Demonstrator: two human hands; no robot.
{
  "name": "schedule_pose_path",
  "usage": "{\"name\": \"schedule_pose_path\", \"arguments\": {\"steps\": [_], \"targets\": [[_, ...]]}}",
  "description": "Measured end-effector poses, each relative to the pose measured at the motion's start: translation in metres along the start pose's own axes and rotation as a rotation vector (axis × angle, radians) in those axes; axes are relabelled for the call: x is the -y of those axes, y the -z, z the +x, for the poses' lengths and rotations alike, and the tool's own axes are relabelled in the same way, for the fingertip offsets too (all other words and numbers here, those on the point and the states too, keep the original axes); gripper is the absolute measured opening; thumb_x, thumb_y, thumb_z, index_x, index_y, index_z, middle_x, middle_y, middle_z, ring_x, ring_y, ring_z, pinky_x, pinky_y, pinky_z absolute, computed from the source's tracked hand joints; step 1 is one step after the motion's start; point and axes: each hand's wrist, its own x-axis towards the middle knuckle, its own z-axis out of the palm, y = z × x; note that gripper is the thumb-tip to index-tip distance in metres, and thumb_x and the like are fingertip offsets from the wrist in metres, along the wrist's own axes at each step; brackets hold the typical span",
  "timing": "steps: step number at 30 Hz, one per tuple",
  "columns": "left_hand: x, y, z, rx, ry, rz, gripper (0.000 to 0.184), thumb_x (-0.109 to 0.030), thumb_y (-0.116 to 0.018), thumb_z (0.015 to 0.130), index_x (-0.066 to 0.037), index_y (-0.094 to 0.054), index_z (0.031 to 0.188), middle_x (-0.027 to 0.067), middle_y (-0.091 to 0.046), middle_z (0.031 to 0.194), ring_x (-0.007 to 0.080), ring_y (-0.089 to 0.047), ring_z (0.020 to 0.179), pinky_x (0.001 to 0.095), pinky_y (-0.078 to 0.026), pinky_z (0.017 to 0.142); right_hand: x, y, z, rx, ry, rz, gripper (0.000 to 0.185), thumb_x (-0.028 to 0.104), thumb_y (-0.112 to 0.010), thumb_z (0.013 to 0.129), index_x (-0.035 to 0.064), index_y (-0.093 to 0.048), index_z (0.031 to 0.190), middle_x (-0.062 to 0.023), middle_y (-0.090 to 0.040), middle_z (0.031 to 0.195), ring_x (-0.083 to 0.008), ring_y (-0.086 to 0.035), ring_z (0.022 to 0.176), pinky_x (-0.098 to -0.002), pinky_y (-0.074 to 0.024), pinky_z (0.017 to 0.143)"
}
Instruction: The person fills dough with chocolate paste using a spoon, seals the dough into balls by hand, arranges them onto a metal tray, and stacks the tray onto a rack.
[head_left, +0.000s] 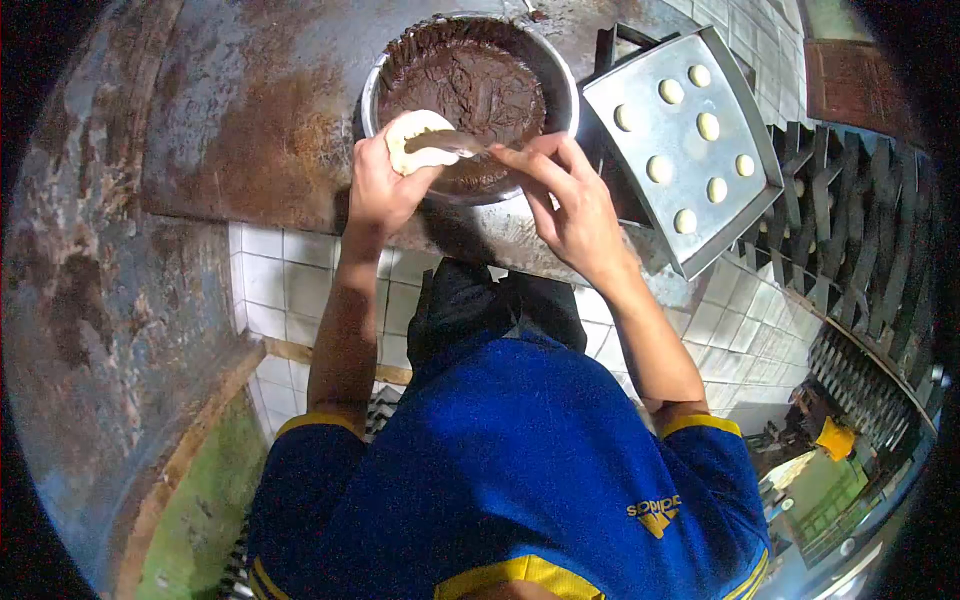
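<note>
My left hand is closed around a pale, flattened piece of dough, held above the near left rim of a large metal bowl. Thick dark brown filling, chocolate-like, coats the inside of that bowl. Between the fingertips of my right hand is the end of a metal spoon. Its brown-smeared tip rests against the dough in my left palm. The exact shape of the spoon's tip is partly hidden by the dough.
To the right of the bowl, a metal tray with several round dough balls sits tilted at the table corner. The worn, stained table extends left. A dark slatted rack stands at far right, beside a white tiled wall.
</note>
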Motion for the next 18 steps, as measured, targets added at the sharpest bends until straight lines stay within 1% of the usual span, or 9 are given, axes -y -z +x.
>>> {"name": "schedule_pose_path", "arguments": {"steps": [2,5,7,8,9,11,12,14,18], "targets": [[0.031,0.005,0.004,-0.054,0.294,-0.204,0.021,-0.006,-0.072,0.093,0.002,-0.074,0.113,0.0056,-0.078,0.094,0.0119,-0.073,0.086,0.0281,-0.057,0.076,-0.007,-0.002,-0.015,-0.025,-0.019,-0.016,0.041,-0.004,-0.066,0.090,0.0121,-0.071,0.128,-0.0128,-0.062,0.106,-0.0335,-0.068,0.094,-0.0425,-0.0574,0.081],[0.022,0.012,0.016,-0.031,0.249,-0.068,0.022,-0.006,-0.072,0.096,0.001,-0.073,0.116,0.0053,-0.078,0.097,0.0095,-0.072,0.086,0.0262,-0.056,0.072,-0.054,-0.026,-0.078,-0.088,-0.422,0.153,0.015,0.008,-0.063,0.102,-0.0009,-0.070,0.112,-0.0166,-0.067,0.094,-0.0275,-0.067,0.084,-0.0372,-0.0537,0.077],[0.017,0.009,0.016,0.148,0.369,-0.155,0.025,-0.007,-0.075,0.095,0.002,-0.071,0.118,0.0063,-0.078,0.104,0.0103,-0.072,0.091,0.0276,-0.057,0.078,-0.108,-0.063,-0.151,-0.130,-0.733,0.268,0.022,0.016,-0.065,0.102,-0.0045,-0.068,0.107,-0.0201,-0.071,0.092,-0.0327,-0.069,0.082,-0.0415,-0.0546,0.081],[0.021,0.006,0.014,0.206,0.270,-0.082,0.027,-0.008,-0.078,0.094,0.002,-0.070,0.118,0.0068,-0.077,0.108,0.0119,-0.072,0.097,0.0296,-0.058,0.086,-0.139,-0.081,-0.194,-0.119,-0.855,0.224,0.026,0.021,-0.065,0.102,-0.0050,-0.068,0.108,-0.0213,-0.072,0.091,-0.0349,-0.070,0.082,-0.0431,-0.0552,0.083],[0.015,0.001,0.014,0.277,0.270,-0.065,0.028,-0.009,-0.079,0.093,0.002,-0.070,0.117,0.0070,-0.077,0.108,0.0127,-0.071,0.100,0.0305,-0.057,0.091,-0.182,-0.104,-0.244,-0.062,-0.919,0.170,0.036,0.030,-0.066,0.101,-0.0030,-0.070,0.115,-0.0251,-0.073,0.104,-0.0383,-0.071,0.099,-0.0467,-0.0540,0.092],[0.012,-0.014,0.014,0.365,0.277,-0.104,0.028,-0.010,-0.080,0.093,0.002,-0.070,0.117,0.0069,-0.077,0.108,0.0124,-0.070,0.100,0.0306,-0.056,0.091,-0.189,-0.106,-0.274,0.090,-0.695,-0.147,0.046,0.038,-0.067,0.100,-0.0005,-0.069,0.126,-0.0276,-0.069,0.121,-0.0390,-0.067,0.116,-0.0480,-0.0503,0.102],[0.012,-0.021,0.014,0.399,0.235,-0.131,0.030,-0.013,-0.081,0.092,0.001,-0.071,0.116,0.0073,-0.078,0.106,0.0114,-0.070,0.098,0.0309,-0.056,0.090,-0.179,-0.098,-0.261,0.082,-0.703,-0.143,0.046,0.038,-0.067,0.100,-0.0005,-0.069,0.126,-0.0276,-0.069,0.121,-0.0390,-0.067,0.116,-0.0480,-0.0503,0.102],[0.000,-0.030,0.020,0.507,0.184,-0.058,0.029,-0.012,-0.081,0.092,0.001,-0.071,0.116,0.0069,-0.078,0.106,0.0122,-0.071,0.096,0.0312,-0.057,0.089,-0.126,-0.048,-0.179,0.137,-0.720,-0.018,0.051,0.037,-0.073,0.096,0.0020,-0.068,0.133,-0.0256,-0.064,0.133,-0.0386,-0.061,0.127,-0.0477,-0.0460,0.110],[-0.026,-0.054,0.030,0.727,0.041,0.036,0.036,-0.020,-0.084,0.086,-0.001,-0.072,0.115,0.0122,-0.078,0.101,0.0173,-0.074,0.093,0.0342,-0.057,0.088,-0.024,0.033,-0.055,-0.013,-0.284,0.327,0.077,0.038,-0.089,0.083,0.0090,-0.059,0.148,-0.0158,-0.062,0.136,-0.0311,-0.062,0.128,-0.0409,-0.0483,0.111]]}}
